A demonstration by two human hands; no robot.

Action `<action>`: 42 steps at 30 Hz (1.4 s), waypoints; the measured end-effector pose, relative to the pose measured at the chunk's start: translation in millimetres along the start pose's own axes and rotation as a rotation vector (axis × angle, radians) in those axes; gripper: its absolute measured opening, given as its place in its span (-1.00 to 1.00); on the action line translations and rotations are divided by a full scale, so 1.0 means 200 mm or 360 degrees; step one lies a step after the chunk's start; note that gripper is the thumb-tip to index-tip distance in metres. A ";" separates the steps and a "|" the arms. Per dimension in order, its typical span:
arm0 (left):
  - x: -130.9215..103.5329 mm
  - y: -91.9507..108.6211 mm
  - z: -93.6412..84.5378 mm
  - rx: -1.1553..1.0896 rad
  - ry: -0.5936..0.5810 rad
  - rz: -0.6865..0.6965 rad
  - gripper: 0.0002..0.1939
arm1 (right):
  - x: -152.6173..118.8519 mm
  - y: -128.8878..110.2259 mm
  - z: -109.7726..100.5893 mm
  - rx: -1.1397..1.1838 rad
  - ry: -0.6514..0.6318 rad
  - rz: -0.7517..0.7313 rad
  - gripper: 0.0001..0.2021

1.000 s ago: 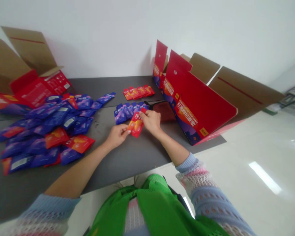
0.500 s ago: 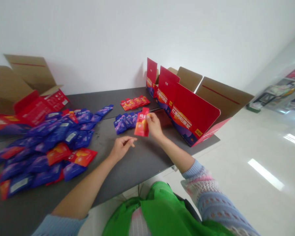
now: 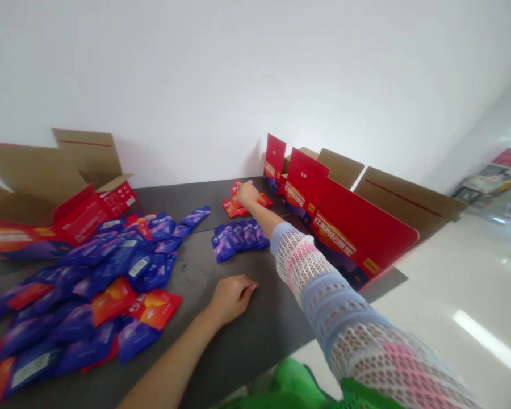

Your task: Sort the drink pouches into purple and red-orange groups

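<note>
My right hand (image 3: 247, 194) reaches to the back of the table, its fingers closed on a red packet (image 3: 235, 188) over a short row of red packets (image 3: 264, 200). In front of that row lies a row of blue-purple packets (image 3: 241, 237). Nearer to me, my left hand (image 3: 233, 296) rests curled above the dark table (image 3: 272, 307), fingers drawn together, with nothing visible in them. A large mixed pile of blue packets (image 3: 106, 258) with some red ones (image 3: 155, 307) spreads to its left.
Open red cartons (image 3: 344, 227) with raised brown flaps line the table's right side. Another open carton (image 3: 85, 213) stands at the back left, behind the pile. A white wall (image 3: 196, 85) rises behind the table; shelves (image 3: 489, 184) stand far right.
My right hand has carried the red packet forward from the middle of the table to the red row. My left hand has curled in. The view has shifted.
</note>
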State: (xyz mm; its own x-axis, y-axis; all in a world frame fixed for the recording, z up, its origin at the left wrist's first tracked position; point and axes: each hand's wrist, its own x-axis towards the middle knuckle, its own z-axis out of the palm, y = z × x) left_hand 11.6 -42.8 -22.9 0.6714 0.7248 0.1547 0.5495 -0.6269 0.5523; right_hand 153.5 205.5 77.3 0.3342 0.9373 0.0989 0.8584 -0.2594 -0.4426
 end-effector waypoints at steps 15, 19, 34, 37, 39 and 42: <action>0.04 0.00 0.02 -0.0180 0.0039 -0.0108 -0.70 | 0.13 -0.05 0.38 -0.0470 0.0066 -0.0635 -0.35; 0.04 0.00 0.02 -0.0170 0.0031 -0.0139 -0.70 | 0.08 -0.01 0.48 -0.0640 -0.0366 -0.0625 -0.26; 0.06 0.00 0.07 0.0079 0.0193 -0.0230 -0.76 | 0.03 -0.07 0.26 -0.0263 0.0161 -0.0600 -0.24; 0.05 0.02 0.05 0.0168 0.0199 -0.0256 -0.75 | -0.02 -0.11 0.06 -0.0125 0.0262 -0.0396 -0.27; 0.06 0.04 0.04 0.0201 0.0210 -0.0271 -0.75 | -0.04 -0.11 -0.07 0.0009 0.0276 -0.0318 -0.32; 0.07 0.05 0.05 0.0276 0.0253 -0.0330 -0.72 | -0.04 -0.04 -0.22 0.0117 0.0369 -0.0347 -0.35</action>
State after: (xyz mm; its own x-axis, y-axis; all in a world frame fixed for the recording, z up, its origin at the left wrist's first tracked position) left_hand 31.6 -40.9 -23.7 0.4575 0.8693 0.1872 0.7524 -0.4906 0.4396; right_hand 160.7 190.8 119.4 0.2323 0.8888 0.3950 0.8921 -0.0328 -0.4507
